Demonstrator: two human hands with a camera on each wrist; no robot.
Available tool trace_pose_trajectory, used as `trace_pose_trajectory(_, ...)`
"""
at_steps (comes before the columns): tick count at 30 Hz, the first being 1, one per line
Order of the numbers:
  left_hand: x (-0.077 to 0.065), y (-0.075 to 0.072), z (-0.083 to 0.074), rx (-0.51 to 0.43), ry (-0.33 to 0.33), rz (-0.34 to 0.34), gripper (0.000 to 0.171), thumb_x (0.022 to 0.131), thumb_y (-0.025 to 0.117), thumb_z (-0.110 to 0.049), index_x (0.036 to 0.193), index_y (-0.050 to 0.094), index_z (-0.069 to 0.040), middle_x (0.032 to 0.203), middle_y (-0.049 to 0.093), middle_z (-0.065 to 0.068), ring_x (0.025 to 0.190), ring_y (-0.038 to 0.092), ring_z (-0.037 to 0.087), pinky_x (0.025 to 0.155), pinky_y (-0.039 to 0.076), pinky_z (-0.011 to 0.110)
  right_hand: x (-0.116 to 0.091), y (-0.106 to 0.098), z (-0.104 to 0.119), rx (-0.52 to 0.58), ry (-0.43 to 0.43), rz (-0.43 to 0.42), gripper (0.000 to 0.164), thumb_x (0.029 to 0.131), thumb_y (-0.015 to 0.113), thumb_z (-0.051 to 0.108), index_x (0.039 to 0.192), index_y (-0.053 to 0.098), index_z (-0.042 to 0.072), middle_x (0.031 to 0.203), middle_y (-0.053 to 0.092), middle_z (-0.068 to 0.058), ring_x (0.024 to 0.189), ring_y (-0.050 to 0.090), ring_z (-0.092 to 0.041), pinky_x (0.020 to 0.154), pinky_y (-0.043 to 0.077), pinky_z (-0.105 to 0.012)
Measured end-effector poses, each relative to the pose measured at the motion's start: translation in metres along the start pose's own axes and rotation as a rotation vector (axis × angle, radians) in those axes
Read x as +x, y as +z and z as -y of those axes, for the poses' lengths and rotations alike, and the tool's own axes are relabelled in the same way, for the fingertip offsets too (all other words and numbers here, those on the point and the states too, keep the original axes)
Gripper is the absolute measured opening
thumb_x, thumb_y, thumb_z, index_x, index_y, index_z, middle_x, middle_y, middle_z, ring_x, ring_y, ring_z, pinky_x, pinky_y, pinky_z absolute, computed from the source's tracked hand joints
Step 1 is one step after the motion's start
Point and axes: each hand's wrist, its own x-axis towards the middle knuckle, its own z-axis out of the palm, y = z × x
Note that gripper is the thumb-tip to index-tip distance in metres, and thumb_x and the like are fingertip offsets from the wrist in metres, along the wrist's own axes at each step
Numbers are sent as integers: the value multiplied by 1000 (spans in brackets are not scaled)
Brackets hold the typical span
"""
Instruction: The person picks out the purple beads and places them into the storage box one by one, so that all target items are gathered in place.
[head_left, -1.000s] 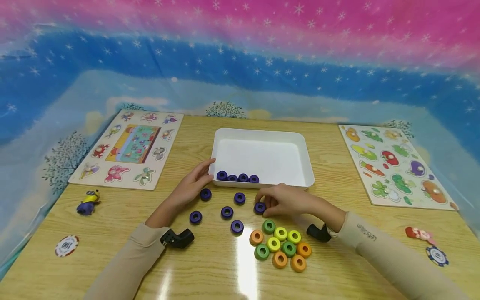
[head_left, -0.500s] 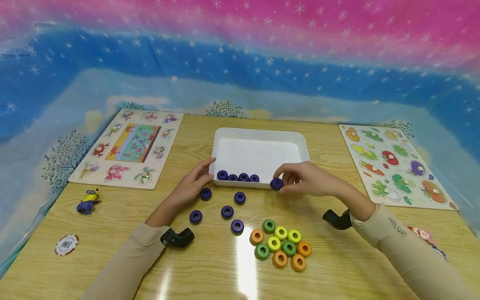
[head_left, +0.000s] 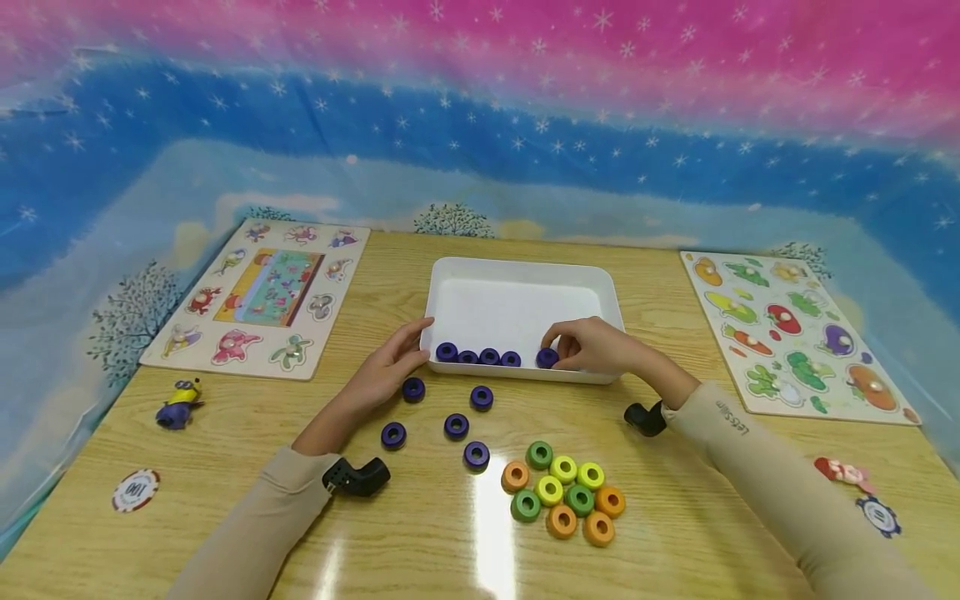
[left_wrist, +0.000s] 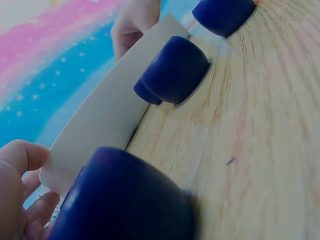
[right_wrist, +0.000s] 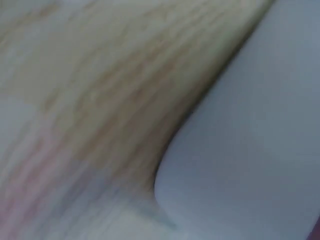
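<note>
In the head view my right hand (head_left: 596, 343) reaches over the front wall of a white tray (head_left: 517, 304) and pinches a purple ring (head_left: 547, 358) low inside it. To the left, several purple rings (head_left: 489, 357) line the tray's front wall. My left hand (head_left: 386, 371) holds the tray's front left corner, and its bent fingers (left_wrist: 30, 157) show against the wall in the left wrist view. Several loose purple rings (head_left: 456, 427) lie on the table before the tray. The right wrist view shows the tray's outer wall (right_wrist: 240, 150), not the fingers.
Green, yellow and orange rings (head_left: 550, 491) cluster at front centre. Picture puzzle boards lie at the left (head_left: 300, 367) and right (head_left: 817, 333). A small yellow and purple figure (head_left: 178, 406) and a poker chip (head_left: 136, 490) are at left; another chip (head_left: 879, 516) is at right.
My right hand has picked up a purple ring from the table and carried it over the tray's front wall, down to the row inside. The left hand stays at the corner.
</note>
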Motion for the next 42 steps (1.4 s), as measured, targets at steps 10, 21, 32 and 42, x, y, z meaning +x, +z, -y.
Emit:
trace_pose_trajectory(10,11,-4,27,-23,33,-9,44,89,43,-14,131,30,-18,136,22,2,122,21,13,96,23,30,10,8,6,32,-31,1,27,77,60,6,104,55,9,75,57,4,66,54,-5,60,46,-21)
trace_pose_trajectory(21,10,-4,29,14,29,-17,44,89,43,-16,131,30,-19,135,22,0,122,22,12,96,24,31,-1,-5,41,138,-10,-114,25,77,61,18,100,57,8,73,57,4,64,54,-7,58,45,-24)
trace_pose_trajectory(32,12,-3,27,15,31,-15,44,89,43,-16,131,31,-20,136,22,0,122,21,12,97,22,31,6,28,80,2,15,142,38,80,58,20,114,51,6,74,57,10,64,52,-2,59,44,-19)
trace_pose_trajectory(42,11,-5,28,33,32,-21,44,89,43,-16,131,30,-18,136,22,0,122,21,13,97,22,32,18,46,84,-183,-21,169,40,77,61,31,112,51,16,66,49,10,56,45,-3,51,39,-20)
